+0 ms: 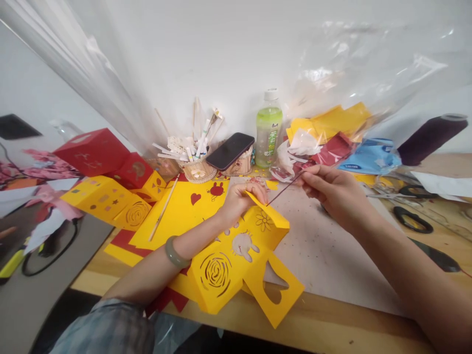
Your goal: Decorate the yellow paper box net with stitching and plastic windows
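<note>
My left hand (246, 199) pinches the upper flap of a yellow cut-out paper box (236, 265), which is partly unfolded at the table's front edge. A rose, a rabbit, a flower and a heart are cut into or drawn on its panels. From that flap a dark purple thread (282, 191) runs up to my right hand (319, 184), where closed fingertips hold its other end. The thread looks taut. Under my left forearm lie yellow paper sheets (173, 201) with a red heart and a red rabbit shape on them.
Finished red boxes (88, 152) and yellow boxes (99, 196) stand at left. Behind are a cup of pens (199, 169), a phone (231, 150) and a green drink bottle (269, 130). Scissors (413, 219), a blue packet (372, 156) and a purple thread spool (433, 137) are at right.
</note>
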A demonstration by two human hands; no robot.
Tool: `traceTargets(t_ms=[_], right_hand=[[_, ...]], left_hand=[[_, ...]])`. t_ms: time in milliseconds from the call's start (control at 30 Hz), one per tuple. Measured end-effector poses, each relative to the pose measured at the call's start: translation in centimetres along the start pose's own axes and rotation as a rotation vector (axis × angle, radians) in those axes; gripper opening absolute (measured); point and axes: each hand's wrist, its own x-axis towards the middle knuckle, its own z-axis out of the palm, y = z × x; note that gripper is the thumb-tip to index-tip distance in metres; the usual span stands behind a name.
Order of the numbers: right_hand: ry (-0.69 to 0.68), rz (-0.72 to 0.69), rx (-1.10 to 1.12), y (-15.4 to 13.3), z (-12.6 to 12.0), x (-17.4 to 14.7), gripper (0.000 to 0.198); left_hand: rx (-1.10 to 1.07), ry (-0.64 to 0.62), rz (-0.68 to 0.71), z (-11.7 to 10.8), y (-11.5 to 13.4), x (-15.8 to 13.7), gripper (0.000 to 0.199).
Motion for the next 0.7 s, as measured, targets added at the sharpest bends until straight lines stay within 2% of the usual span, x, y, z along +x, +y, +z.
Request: traceTargets(t_ms=[100,333,533,700], right_hand=[[0.093,0.007,0.041,-0.02,-0.56,0.3,0.017],[0.203,0.017,0.085,0.04,-1.0,0.66,0.017],[0.242,0.02,0.08,0.16,-0.89,0.78,0.015],[0.25,-0.028,-0.013,0.33,-0.84,0.79,0.012]], left_hand=[[0.016,0.042,-0.04,-0.11,-0.11,0.02,0.011],[-0.023,0.112,-0.168,-0.13,-0.67,-0.09,0.014],[-0.014,0.107,-0.175,-0.04,-0.42,0.03,0.011],[-0.014,0.087,-0.166,-0.1,-0.67,-0.02,0.012]])
